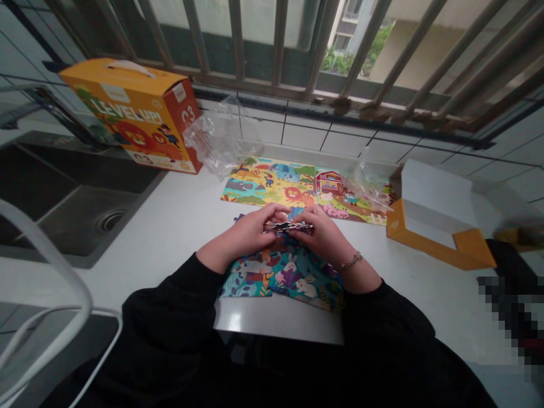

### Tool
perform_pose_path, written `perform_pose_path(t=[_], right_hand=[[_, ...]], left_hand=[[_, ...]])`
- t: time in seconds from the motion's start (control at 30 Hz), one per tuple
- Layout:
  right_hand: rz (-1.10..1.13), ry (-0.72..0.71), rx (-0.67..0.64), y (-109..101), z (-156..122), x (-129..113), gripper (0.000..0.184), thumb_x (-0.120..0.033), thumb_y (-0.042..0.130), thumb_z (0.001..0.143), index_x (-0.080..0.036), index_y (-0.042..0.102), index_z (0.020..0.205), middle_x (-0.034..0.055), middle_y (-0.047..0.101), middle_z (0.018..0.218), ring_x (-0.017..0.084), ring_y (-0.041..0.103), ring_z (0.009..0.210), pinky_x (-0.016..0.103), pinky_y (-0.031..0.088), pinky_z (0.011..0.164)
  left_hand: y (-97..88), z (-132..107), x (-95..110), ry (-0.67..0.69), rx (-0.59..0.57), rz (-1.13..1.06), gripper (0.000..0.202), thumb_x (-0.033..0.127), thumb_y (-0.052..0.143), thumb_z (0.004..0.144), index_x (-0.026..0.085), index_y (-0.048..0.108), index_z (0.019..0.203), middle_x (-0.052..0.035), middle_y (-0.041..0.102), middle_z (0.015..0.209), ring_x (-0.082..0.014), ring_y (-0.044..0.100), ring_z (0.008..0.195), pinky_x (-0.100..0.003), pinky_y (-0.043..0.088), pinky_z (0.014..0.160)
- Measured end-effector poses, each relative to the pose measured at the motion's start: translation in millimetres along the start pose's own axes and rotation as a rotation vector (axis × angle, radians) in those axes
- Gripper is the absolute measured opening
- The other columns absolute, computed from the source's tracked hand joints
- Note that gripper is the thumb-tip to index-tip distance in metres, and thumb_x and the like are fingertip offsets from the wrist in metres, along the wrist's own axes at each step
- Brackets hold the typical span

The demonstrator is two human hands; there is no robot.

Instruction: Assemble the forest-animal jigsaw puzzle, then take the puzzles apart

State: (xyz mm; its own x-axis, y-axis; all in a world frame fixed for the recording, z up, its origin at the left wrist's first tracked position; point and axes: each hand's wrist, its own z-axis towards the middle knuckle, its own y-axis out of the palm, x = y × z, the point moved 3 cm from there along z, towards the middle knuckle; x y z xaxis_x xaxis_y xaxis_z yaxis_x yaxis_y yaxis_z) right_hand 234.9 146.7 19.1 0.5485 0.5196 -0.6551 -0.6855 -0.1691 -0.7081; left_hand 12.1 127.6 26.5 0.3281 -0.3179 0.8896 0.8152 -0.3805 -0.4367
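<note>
Between my two hands is a small stack of jigsaw puzzle pieces point(289, 226), seen edge-on. My left hand point(259, 229) grips its left end with thumb and fingers. On the other end, my right hand point(318, 229), with a bracelet at the wrist, pinches the stack too. Beneath the hands lie teal puzzle sheets, one showing white rabbits point(304, 280) and another with blue leaves point(246, 283). Beyond them sit a yellow animal picture puzzle point(272, 181) with a lion and elephants, and a farm picture puzzle point(340, 198) with a red barn. A dark loose piece point(239, 217) shows beside my left hand.
An orange "LEVEL UP!" box point(136, 113) stands at the back left, by the sink point(72, 209) and faucet. Crumpled clear plastic point(219, 139) lies beside it; more plastic point(369, 181) covers the farm picture. An opened orange-and-white box point(437, 226) is at right. White hose at left.
</note>
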Motion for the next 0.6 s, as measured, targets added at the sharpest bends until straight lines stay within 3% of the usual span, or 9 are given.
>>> perform_pose_path(t=[0.17,0.23,0.33,0.4,0.5,0.6], right_hand=[[0.079,0.117,-0.06,-8,-8,-1,0.016,-0.039,0.078,0.099,-0.024,0.074,0.102,0.0021,0.075,0.093,0.021,0.066,0.084,0.034,0.05,0.076],[0.136,0.111,-0.106,-9,-10,-7,0.021,-0.044,0.078,0.099,-0.023,0.074,0.103,0.0013,0.075,0.092,0.02,0.066,0.081,0.033,0.049,0.074],[0.174,0.042,-0.25,0,-10,-18,0.023,-0.04,0.081,0.097,-0.024,0.075,0.113,0.0012,0.077,0.098,0.019,0.069,0.084,0.032,0.052,0.077],[0.097,0.01,-0.317,10,-8,-23,0.032,-0.034,0.085,0.093,-0.025,0.076,0.123,0.0033,0.079,0.108,0.021,0.071,0.093,0.034,0.054,0.085],[-0.056,-0.017,-0.309,21,-3,-28,0.051,-0.03,0.093,0.086,-0.026,0.074,0.133,0.0086,0.075,0.122,0.025,0.071,0.108,0.04,0.056,0.097],[-0.096,-0.029,-0.288,26,0,-31,0.047,-0.031,0.096,0.082,-0.025,0.077,0.124,0.0093,0.069,0.119,0.025,0.068,0.106,0.041,0.058,0.094]], left_hand=[[-16.5,-5,7,0.02,0.107,0.102,0.055,0.014,0.064,0.091,0.023,0.06,0.145,-0.0095,0.072,0.141,-0.0239,0.072,0.126,-0.04,0.059,0.106],[-30.4,-8,8,-0.031,0.209,0.261,0.042,0.024,0.064,0.097,0.021,0.066,0.139,-0.0097,0.075,0.131,-0.0246,0.073,0.115,-0.04,0.06,0.1],[-49.8,-13,4,-0.142,0.298,0.54,0.023,0.029,0.062,0.1,0.018,0.075,0.115,-0.0099,0.077,0.11,-0.027,0.072,0.104,-0.044,0.058,0.098],[-57.1,-16,-1,-0.209,0.272,0.651,0.02,0.03,0.063,0.099,0.017,0.077,0.104,-0.011,0.077,0.105,-0.0289,0.071,0.102,-0.045,0.056,0.098],[-60.0,-20,-9,-0.255,0.19,0.73,0.022,0.037,0.066,0.098,0.018,0.077,0.103,-0.0124,0.077,0.106,-0.0308,0.07,0.102,-0.044,0.055,0.095],[-60.9,-25,-16,-0.245,0.14,0.728,0.027,0.046,0.076,0.092,0.02,0.078,0.1,-0.013,0.077,0.105,-0.0333,0.069,0.101,-0.045,0.054,0.092]])
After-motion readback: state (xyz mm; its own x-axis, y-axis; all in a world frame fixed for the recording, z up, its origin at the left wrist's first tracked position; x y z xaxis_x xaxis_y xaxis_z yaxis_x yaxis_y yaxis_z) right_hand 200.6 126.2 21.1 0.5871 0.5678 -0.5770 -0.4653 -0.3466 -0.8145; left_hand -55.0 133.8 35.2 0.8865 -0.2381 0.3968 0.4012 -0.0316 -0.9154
